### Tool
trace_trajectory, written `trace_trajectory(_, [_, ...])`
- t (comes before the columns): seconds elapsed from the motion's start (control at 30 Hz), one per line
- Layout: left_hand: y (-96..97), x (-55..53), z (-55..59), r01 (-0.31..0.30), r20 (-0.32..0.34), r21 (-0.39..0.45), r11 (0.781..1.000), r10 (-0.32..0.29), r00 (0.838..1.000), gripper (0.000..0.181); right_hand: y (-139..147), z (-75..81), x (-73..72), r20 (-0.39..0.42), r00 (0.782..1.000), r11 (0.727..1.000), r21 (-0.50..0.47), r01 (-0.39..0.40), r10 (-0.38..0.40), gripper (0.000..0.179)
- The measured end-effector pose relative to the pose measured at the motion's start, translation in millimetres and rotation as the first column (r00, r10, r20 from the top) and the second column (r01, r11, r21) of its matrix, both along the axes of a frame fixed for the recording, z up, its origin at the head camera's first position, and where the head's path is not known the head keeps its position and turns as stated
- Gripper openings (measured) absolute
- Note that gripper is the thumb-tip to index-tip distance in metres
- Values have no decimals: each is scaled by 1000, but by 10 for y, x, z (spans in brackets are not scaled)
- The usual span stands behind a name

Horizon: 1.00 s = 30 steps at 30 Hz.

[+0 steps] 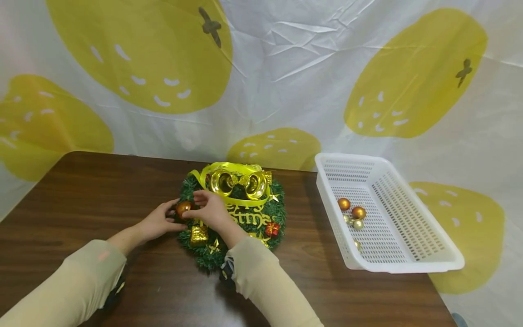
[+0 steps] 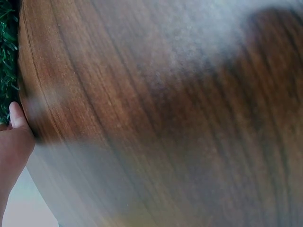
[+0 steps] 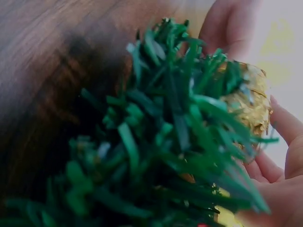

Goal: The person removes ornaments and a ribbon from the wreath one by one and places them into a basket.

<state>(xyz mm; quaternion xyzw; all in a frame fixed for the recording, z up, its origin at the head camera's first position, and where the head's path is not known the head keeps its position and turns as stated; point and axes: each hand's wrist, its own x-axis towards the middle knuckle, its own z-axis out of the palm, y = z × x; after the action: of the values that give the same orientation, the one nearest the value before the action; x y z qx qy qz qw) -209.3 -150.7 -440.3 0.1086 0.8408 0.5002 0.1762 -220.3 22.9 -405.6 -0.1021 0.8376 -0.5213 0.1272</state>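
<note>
A green tinsel wreath [image 1: 278, 211] lies on the table with gold bells [image 1: 257, 186], a yellow ribbon [image 1: 241, 201], gold lettering [image 1: 250, 219] and a small red gift box [image 1: 272, 229] on it. At its left side sits a shiny orange bauble [image 1: 184, 208]. My right hand [image 1: 214, 212] reaches over the wreath and pinches this bauble between thumb and fingers. From the left, my left hand [image 1: 157, 221] grips the wreath's edge beside the bauble; its fingertips are partly hidden. A crinkled gold ornament [image 3: 253, 106] shows near my right fingers in the right wrist view.
To the right stands a white perforated basket [image 1: 429, 268] with two orange baubles [image 1: 358, 212] and several small gold ones [image 1: 357, 224] inside. The brown wooden table [image 1: 102, 195] ends at a fruit-patterned cloth [image 1: 282, 104] hanging behind.
</note>
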Motion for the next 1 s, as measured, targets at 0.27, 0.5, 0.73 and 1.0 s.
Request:
trace_trajectory(0.27, [3, 16, 8, -10, 12, -9, 1000, 10, 1000, 94, -29, -38, -13, -16, 1000, 995, 98, -19, 21, 54])
trace_trajectory(0.5, [-6, 11, -11, -12, 12, -10, 1000, 12, 1000, 94, -77, -31, 3, -37, 999, 989, 149, 4, 2, 48])
trace_trajectory(0.73, [-4, -2, -36, -10, -3, -4, 1000, 10, 1000, 93, -75, -23, 5, -41, 999, 988, 154, 13, -6, 45])
trace_trajectory(1.0, [-5, -9, -29, 0, -18, 29, 1000, 1, 1000, 90, -22, 56, -7, 2, 1000, 998, 59, 1, -1, 46])
